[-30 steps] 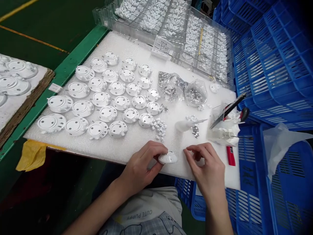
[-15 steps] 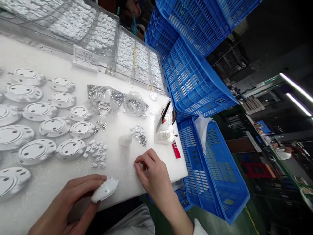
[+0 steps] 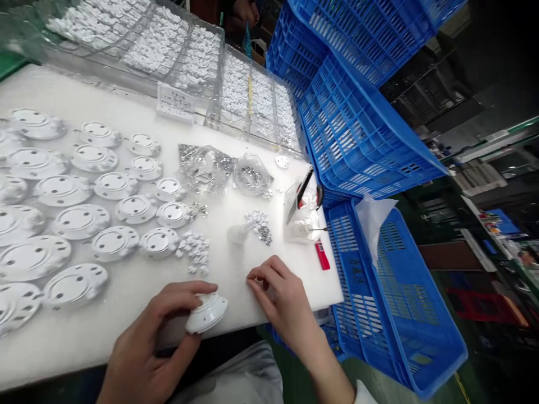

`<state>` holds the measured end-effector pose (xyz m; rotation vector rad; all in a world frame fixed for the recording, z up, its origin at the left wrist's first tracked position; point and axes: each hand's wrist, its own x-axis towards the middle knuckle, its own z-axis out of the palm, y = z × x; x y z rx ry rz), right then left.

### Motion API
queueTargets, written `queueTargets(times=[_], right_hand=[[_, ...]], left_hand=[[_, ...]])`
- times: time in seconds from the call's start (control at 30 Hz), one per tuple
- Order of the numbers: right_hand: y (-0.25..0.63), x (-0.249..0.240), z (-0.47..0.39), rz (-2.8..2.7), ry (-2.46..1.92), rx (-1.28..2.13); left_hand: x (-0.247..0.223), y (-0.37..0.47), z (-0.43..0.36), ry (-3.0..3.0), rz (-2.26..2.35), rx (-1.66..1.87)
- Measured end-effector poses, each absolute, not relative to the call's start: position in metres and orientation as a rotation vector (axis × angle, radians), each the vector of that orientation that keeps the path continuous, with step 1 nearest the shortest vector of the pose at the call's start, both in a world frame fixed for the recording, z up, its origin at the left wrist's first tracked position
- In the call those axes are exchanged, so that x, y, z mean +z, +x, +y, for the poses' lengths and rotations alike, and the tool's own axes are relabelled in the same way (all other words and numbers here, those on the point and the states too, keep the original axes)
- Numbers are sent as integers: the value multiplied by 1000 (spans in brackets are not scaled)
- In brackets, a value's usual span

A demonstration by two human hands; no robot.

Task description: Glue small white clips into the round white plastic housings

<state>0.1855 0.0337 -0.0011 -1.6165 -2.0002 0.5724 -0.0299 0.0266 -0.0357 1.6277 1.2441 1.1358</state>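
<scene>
The left hand (image 3: 158,336), at the lower left of the frame, pinches a white disc-shaped piece (image 3: 207,312) by its side; its grip is closed on the piece, fingers above and thumb below. The piece is at the lower centre, tilted, over the near edge of the white-topped desk (image 3: 138,297).

The right hand (image 3: 286,297), to the right of the piece and apart from it, has thumb and forefinger tips brought close together near the desk top. I cannot tell whether that grip is fully pressed together or pinches something tiny.

Rows of similar white pieces (image 3: 80,220) cover the left of the frame. Just beside their right end are a heap of small white parts (image 3: 196,249) and some small metallic parts (image 3: 199,210). At the centre stands a pale, blurred bottle (image 3: 238,233), near a second heap of white bits (image 3: 255,219) and dark metallic bits (image 3: 265,234). Above them lie two clear bags of metallic parts (image 3: 252,175). A clear holder (image 3: 295,221) stands right of centre, with a red object (image 3: 322,256) near it. Clear trays (image 3: 217,115) of white parts span the upper left, and blue crates (image 3: 353,120) fill the right of centre.
</scene>
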Motion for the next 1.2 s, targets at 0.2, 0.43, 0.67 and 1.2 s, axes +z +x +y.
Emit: queueTargets(times=[0.2, 0.43, 0.67, 1.2], right_hand=[[190, 7, 32, -1953, -1629, 616], [191, 11, 36, -1909, -1660, 674], [188, 11, 34, -1964, -1663, 673], [166, 22, 30, -1639, -1386, 1171]], left_hand=[[-21, -25, 36, 1601, 1031, 1244], [-19, -20, 34, 1544, 1017, 1252], [-20, -17, 33, 1578, 1039, 1220], [-28, -13, 31, 1725, 1094, 1242]])
